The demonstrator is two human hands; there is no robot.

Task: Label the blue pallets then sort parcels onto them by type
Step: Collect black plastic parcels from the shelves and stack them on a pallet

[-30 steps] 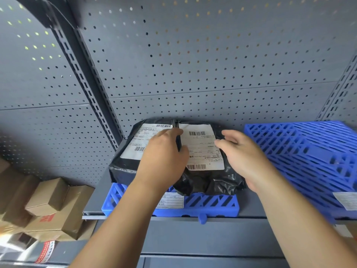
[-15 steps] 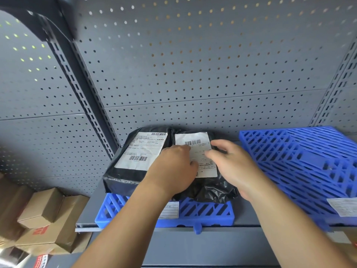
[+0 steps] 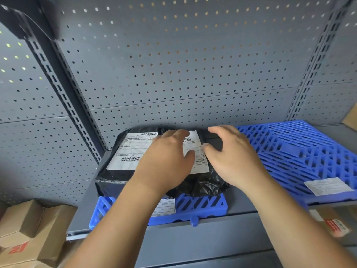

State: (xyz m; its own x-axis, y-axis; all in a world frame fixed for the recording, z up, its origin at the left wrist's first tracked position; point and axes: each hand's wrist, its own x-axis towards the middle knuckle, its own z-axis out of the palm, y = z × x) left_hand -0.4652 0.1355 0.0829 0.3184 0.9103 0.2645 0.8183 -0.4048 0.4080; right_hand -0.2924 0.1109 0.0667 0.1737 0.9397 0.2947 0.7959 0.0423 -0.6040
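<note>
1. The left hand (image 3: pixel 166 157) is laid palm down across two parcels at the centre of the frame. Its fingers are stretched out flat and nothing is clasped, so it is open and pressing rather than gripping.
2. The right hand (image 3: pixel 233 157) is held just to the right of it, with the fingers arched and the thumb and forefinger kept apart. The thumb tip is set at the edge of a white shipping label (image 3: pixel 195 151). Nothing is seen pinched, so this hand too is read as open.
3. That label is borne by a crumpled black parcel (image 3: pixel 204 184), which is touched by both hands.
4. A flat black parcel (image 3: pixel 112 182) is pressed against its left side, with a larger barcoded label (image 3: pixel 129 151) on top. Its right part is covered by the left hand.
5. Both parcels are carried by a blue pallet (image 3: pixel 202 205) at lower centre. A paper tag (image 3: pixel 167 206) is stuck on its front edge and is partly hidden by the left forearm.
6. A second blue pallet (image 3: pixel 299 151) is seen at the right of the frame, parted from the first by a strip of shelf. A second tag (image 3: pixel 326 185) is fixed near its front edge.
7. Both pallets are borne by a grey shelf (image 3: pixel 241 211), which is backed by grey pegboard (image 3: pixel 173 64) filling the upper frame.
8. Cardboard boxes (image 3: pixel 29 229) are stacked at the lower left, below shelf level. A red-printed box (image 3: pixel 336 223) is glimpsed at the lower right.
</note>
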